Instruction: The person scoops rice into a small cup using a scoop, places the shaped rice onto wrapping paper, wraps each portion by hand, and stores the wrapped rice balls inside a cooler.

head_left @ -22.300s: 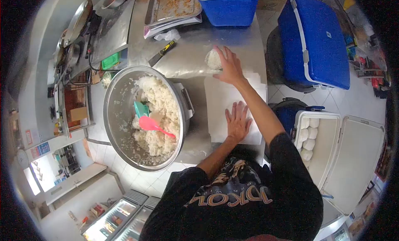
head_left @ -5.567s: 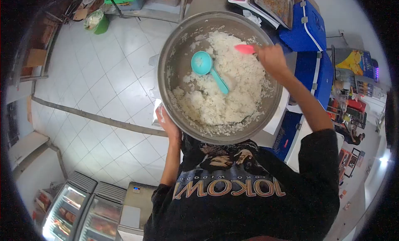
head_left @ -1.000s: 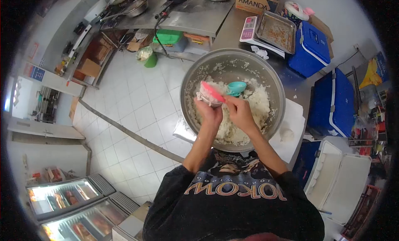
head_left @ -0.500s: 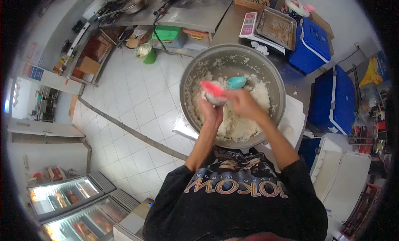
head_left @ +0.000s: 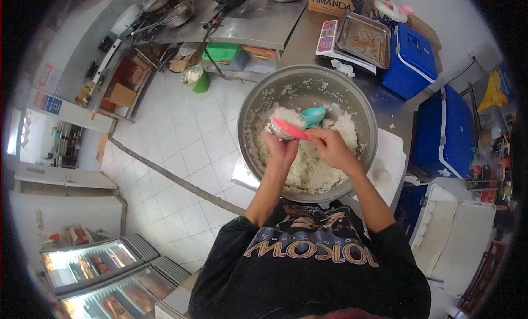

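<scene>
A large metal pot (head_left: 369, 107) holds white rice (head_left: 316, 170). Above its left part, my left hand (head_left: 282, 149) cups a small metal bowl (head_left: 279, 133) heaped with rice. My right hand (head_left: 330, 146) grips a pink paddle (head_left: 290, 129), whose blade lies against the near side of the heaped bowl. Just behind the bowl, a teal scoop (head_left: 313, 116) rests in the rice. To the right of the pot lie white sheets (head_left: 397, 145) with a pale round mound (head_left: 381, 176) on them.
A scale (head_left: 328, 38), a metal tray (head_left: 363, 41) and a blue cooler (head_left: 412, 60) stand on the counter behind the pot. Another blue cooler (head_left: 443, 132) is at the right. An open white cooler (head_left: 434, 222) holds several white pieces. A green bin (head_left: 197, 79) stands on the tiled floor.
My right hand has come slightly lower, and the pink paddle has moved from over the top of the bowl to its near side. The heaped rice shows more. The teal scoop stays in the pot.
</scene>
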Motion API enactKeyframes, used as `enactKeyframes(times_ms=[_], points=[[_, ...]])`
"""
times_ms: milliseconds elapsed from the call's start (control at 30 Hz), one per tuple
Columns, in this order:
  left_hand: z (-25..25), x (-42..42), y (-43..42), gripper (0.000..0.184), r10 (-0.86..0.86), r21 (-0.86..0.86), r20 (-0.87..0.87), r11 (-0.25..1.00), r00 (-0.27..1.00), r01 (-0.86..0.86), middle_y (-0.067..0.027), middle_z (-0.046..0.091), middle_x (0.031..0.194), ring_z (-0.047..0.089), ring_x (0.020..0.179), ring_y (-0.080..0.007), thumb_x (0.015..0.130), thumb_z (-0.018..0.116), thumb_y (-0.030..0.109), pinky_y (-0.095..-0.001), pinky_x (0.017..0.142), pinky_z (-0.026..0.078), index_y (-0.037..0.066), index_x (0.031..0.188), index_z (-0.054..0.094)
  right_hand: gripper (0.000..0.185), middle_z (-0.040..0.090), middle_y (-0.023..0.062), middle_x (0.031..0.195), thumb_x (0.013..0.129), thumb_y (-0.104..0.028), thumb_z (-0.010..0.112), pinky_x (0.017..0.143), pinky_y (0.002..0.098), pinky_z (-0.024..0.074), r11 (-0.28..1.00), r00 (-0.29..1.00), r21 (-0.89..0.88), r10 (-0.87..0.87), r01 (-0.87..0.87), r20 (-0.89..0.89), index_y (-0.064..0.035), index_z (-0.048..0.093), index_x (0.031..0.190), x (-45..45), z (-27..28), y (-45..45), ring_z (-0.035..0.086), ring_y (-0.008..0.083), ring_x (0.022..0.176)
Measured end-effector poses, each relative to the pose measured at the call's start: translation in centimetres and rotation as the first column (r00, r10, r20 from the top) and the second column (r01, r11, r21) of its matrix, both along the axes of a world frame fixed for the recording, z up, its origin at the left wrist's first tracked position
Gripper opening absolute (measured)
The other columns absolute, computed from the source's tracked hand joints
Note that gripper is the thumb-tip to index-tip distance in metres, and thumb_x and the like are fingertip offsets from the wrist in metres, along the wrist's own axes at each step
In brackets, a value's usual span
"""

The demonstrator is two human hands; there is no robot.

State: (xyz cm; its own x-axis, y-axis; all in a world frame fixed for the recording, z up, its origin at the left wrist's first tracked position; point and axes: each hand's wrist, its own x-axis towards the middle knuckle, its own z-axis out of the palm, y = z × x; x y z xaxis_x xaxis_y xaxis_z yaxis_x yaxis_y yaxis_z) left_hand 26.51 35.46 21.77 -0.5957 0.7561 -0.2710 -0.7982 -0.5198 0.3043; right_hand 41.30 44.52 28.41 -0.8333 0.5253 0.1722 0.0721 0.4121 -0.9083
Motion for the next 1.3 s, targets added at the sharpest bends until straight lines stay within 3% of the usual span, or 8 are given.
enactKeyframes(times_ms=[400, 633, 733, 800, 867, 967, 1167, 1300], points=[[2.1, -0.3, -2.0, 0.046, -0.185, 0.008, -0.004, 0.983, 0.983, 0.185, -0.0112, 0.064, 0.125, 0.062, 0.115, -0.0293, 0.1, 0.039, 0.037, -0.0465, 0.101, 0.049, 0.006, 0.128, 0.059, 0.019, 0.073, 0.0216, 0.096, 0.095, -0.003, 0.057, 0.076, 0.0314, 0.0526, 0.993, 0.994, 0.05, 0.111, -0.111, 0.0, 0.003, 0.07, 0.109, -0.8, 0.2, 1.7, 0.073, 0.0234, 0.087], [1.1, -0.7, -3.6, 0.05, -0.174, -0.031, -0.048, 0.984, 0.983, 0.173, -0.01, 0.062, 0.132, 0.058, 0.124, -0.0289, 0.101, 0.038, 0.041, -0.0486, 0.105, 0.045, 0.009, 0.134, 0.057, 0.022, 0.07, 0.0246, 0.091, 0.098, -0.011, 0.054, 0.078, 0.0408, 0.0527, 0.968, 0.961, 0.185, -0.206, 0.172, 0.185, -0.0017, 0.07, 0.111, -0.6, 0.4, 4.1, 0.072, 0.0347, 0.088], [1.4, -0.4, -3.0, 0.055, -0.15, -0.147, -0.046, 0.979, 0.988, 0.142, -0.0099, 0.061, 0.135, 0.057, 0.126, -0.0292, 0.101, 0.038, 0.048, -0.0509, 0.107, 0.043, 0.01, 0.137, 0.055, 0.034, 0.069, 0.0249, 0.108, 0.098, -0.013, 0.056, 0.086, 0.0378, 0.0523, 0.955, 0.831, 0.295, -0.185, 0.026, 0.525, -0.0083, 0.062, 0.131, 0.1, -1.5, 4.8, 0.069, 0.0351, 0.102], [1.8, -0.2, -2.6, 0.06, -0.175, -0.149, -0.014, 0.974, 0.984, 0.171, -0.0101, 0.059, 0.137, 0.055, 0.128, -0.0297, 0.101, 0.037, 0.054, -0.0527, 0.108, 0.041, 0.011, 0.14, 0.052, 0.056, 0.063, 0.0247, 0.124, 0.092, -0.015, 0.066, 0.094, 0.0377, 0.0502, 0.638, 0.818, 0.77, -0.441, -0.002, 0.368, -0.0139, 0.048, 0.145, 1.0, -2.3, 3.2, 0.063, 0.0346, 0.116], [2.2, 0.2, -2.5, 0.065, -0.229, -0.067, 0.059, 0.97, 0.972, 0.232, -0.0103, 0.057, 0.14, 0.053, 0.13, -0.0304, 0.101, 0.036, 0.059, -0.0547, 0.109, 0.04, 0.012, 0.143, 0.049, 0.083, 0.057, 0.0235, 0.137, 0.084, -0.018, 0.076, 0.102, 0.0403, 0.0449, 0.729, 0.926, 0.684, -0.283, 0.038, 0.251, -0.0162, 0.034, 0.155, 0.5, -1.5, 2.0, 0.057, 0.0344, 0.127], [4.9, 2.3, -2.1, 0.072, -0.316, -0.069, 0.047, 0.945, 0.948, 0.319, -0.0115, 0.053, 0.144, 0.05, 0.134, -0.0319, 0.1, 0.034, 0.066, -0.0565, 0.111, 0.037, 0.012, 0.146, 0.046, 0.114, 0.048, 0.0216, 0.148, 0.068, -0.022, 0.088, 0.111, 0.0459, 0.0372, 0.994, 0.996, -0.071, 0.083, -0.086, -0.042, -0.0129, 0.02, 0.16, -0.2, 1.6, 0.4, 0.05, 0.0339, 0.135], [6.0, 4.4, -1.2, 0.08, -0.453, 0.137, 0.012, 0.884, 0.891, 0.447, -0.0149, 0.048, 0.147, 0.046, 0.135, -0.0346, 0.097, 0.031, 0.073, -0.0594, 0.112, 0.033, 0.013, 0.148, 0.04, 0.119, 0.044, 0.0203, 0.151, 0.058, -0.017, 0.087, 0.11, 0.0436, 0.0386, 1.0, 1.0, -0.004, -0.003, 0.003, -0.002, -0.01, 0.024, 0.159, 1.6, 5.7, 0.8, 0.05, 0.0325, 0.134], [7.6, 4.3, -0.9, 0.082, -0.171, -0.442, -0.248, 0.896, 0.953, 0.046, -0.0143, 0.044, 0.15, 0.042, 0.135, -0.0339, 0.095, 0.023, 0.078, -0.0576, 0.11, 0.028, 0.016, 0.149, 0.031, 0.114, 0.045, 0.0202, 0.148, 0.056, -0.014, 0.083, 0.111, 0.0437, 0.0365, 0.983, 0.992, 0.169, -0.092, 0.076, 0.089, -0.0104, 0.03, 0.157, 4.4, 7.4, 1.5, 0.046, 0.0332, 0.136]])
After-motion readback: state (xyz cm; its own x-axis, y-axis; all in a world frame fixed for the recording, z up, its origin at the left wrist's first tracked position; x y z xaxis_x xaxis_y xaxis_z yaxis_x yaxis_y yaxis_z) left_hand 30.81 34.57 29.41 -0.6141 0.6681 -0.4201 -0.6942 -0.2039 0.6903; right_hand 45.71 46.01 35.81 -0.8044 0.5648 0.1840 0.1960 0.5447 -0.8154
